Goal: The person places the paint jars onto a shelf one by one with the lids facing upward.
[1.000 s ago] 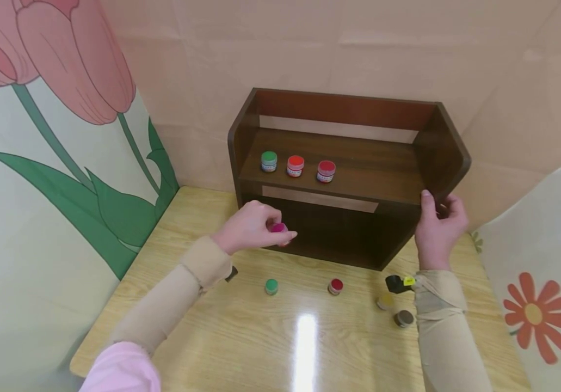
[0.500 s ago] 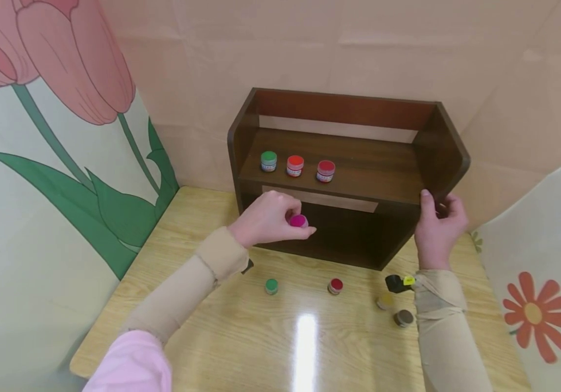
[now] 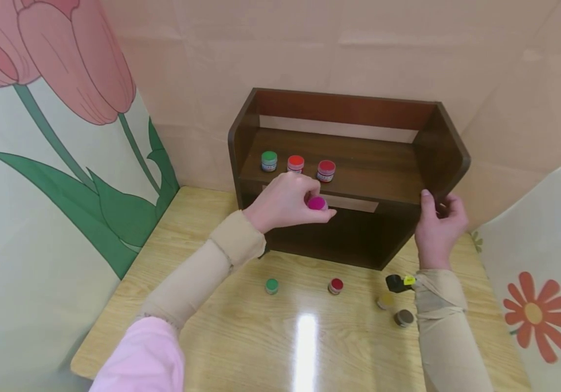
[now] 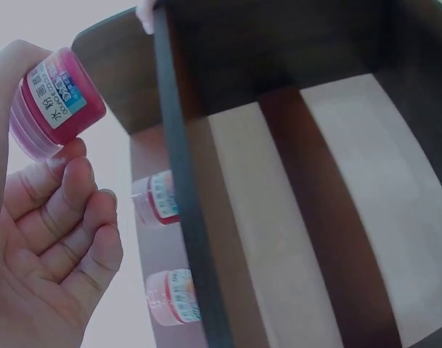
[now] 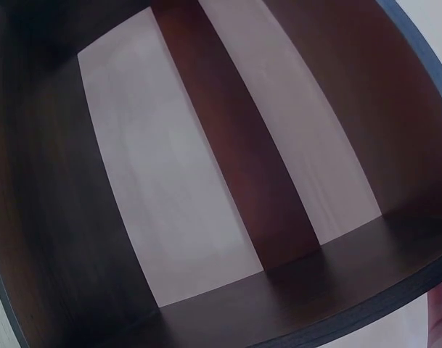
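Note:
My left hand point(image 3: 287, 200) pinches a small paint jar point(image 3: 317, 203) with a magenta lid, in front of the upper board's front edge. Its printed label shows in the left wrist view, where the jar point(image 4: 58, 101) lies tilted between thumb and fingers. On the top board of the dark brown shelf unit point(image 3: 368, 174) stand three jars: a green-lidded jar point(image 3: 269, 161), an orange-red-lidded jar point(image 3: 295, 163) partly behind my hand, and a red-lidded jar point(image 3: 326, 170). My right hand point(image 3: 439, 228) holds the unit's right side at the upper board's front corner.
Several jars stand on the wooden table point(image 3: 241, 337): a green one point(image 3: 271, 286), a dark red one point(image 3: 336, 286), a yellow one point(image 3: 384, 301) and a dark grey-brown one point(image 3: 404, 318). The unit stands near the back wall point(image 3: 309, 43).
My left hand has moved right and up with the magenta-lidded paint jar, from low in front of the unit to the upper board's edge. My right hand stays in place.

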The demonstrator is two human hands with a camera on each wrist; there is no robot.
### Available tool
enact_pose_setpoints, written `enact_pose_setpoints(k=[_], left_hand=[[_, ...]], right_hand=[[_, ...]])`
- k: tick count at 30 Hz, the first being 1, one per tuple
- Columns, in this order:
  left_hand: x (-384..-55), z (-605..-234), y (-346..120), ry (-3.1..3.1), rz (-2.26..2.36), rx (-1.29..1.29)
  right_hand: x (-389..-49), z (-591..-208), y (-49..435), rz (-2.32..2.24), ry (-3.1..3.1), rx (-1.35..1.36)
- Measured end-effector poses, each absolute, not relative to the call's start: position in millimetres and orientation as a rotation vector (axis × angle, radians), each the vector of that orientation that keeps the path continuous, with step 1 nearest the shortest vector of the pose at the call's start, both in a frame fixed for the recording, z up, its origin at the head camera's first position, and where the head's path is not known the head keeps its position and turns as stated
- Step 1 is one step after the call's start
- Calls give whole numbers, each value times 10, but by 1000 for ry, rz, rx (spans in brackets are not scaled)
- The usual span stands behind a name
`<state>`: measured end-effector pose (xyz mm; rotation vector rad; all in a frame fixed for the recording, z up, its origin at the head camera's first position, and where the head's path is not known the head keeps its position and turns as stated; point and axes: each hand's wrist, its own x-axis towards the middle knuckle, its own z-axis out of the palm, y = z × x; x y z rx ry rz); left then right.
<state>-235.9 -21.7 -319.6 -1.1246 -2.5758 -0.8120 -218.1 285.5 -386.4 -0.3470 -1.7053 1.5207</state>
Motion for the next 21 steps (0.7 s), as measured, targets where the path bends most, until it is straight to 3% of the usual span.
enact_pose_setpoints(k=[21], left_hand=[[-2570,-2817,43,-2633,-848,-1040]], right_hand=[[-2171,-3864,2856,1517,-1705,-352]])
